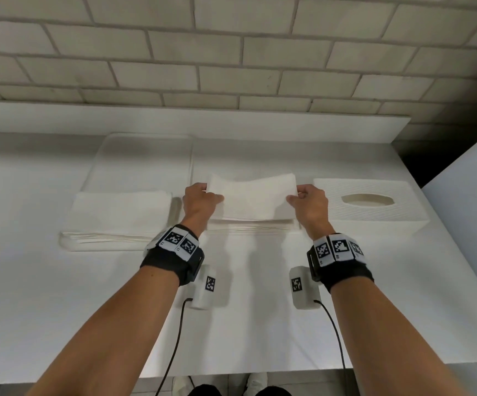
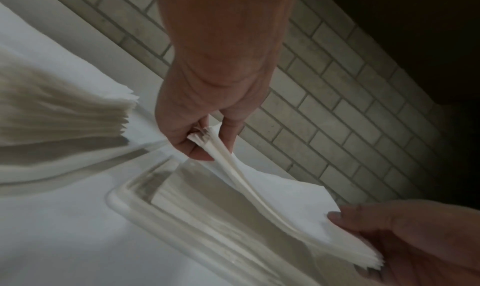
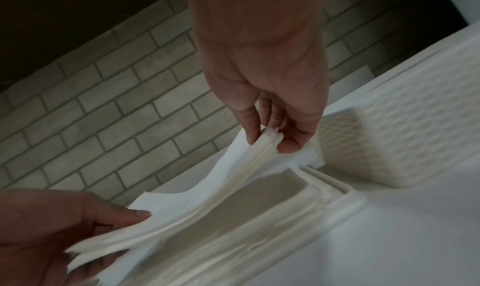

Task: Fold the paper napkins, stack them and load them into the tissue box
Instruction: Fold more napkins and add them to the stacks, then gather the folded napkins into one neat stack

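Note:
A small bundle of folded white napkins (image 1: 251,195) hangs a little above the table. My left hand (image 1: 210,192) pinches its left end and my right hand (image 1: 297,195) pinches its right end. The left wrist view has thumb and fingers of the left hand (image 2: 205,138) clamped on the bundle's layered edge (image 2: 259,187); the right hand (image 3: 265,138) grips the other end (image 3: 207,187) the same way. Directly below lies a stack of folded napkins (image 1: 254,225) in a shallow white rimmed base (image 2: 116,200). The white textured tissue box cover (image 1: 366,215) with an oval slot stands to the right.
A thicker pile of napkins (image 1: 117,218) lies on the table to the left of my left hand. Behind it rests a flat white tray (image 1: 143,155). A raised ledge and a brick wall (image 1: 231,52) close off the back. The table's right edge runs just past the box cover.

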